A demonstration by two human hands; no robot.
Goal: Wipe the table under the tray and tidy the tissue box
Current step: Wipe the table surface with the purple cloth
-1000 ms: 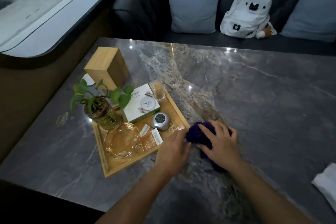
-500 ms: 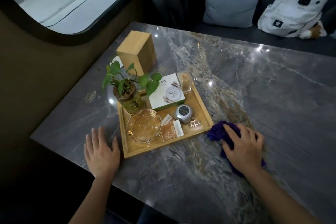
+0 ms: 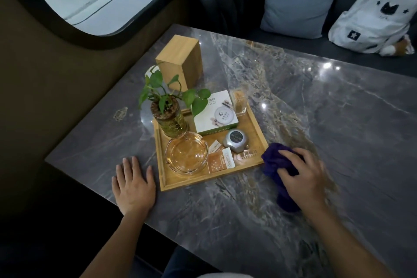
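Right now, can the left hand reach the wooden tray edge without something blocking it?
Probably yes. The left hand lies flat on the table just beside the tray, and only bare marble lies between them.

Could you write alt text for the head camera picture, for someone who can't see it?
A person's right hand presses a purple cloth on a grey marble table beside a wooden tray; the left hand lies flat on the tray's other side. The tray holds a plant, glass ashtray and white box.

We see a dark purple cloth [image 3: 274, 162] under our right hand [image 3: 302, 178], a honey-yellow wooden tray [image 3: 256, 128] between our hands, on grey veined marble table [image 3: 338, 119].
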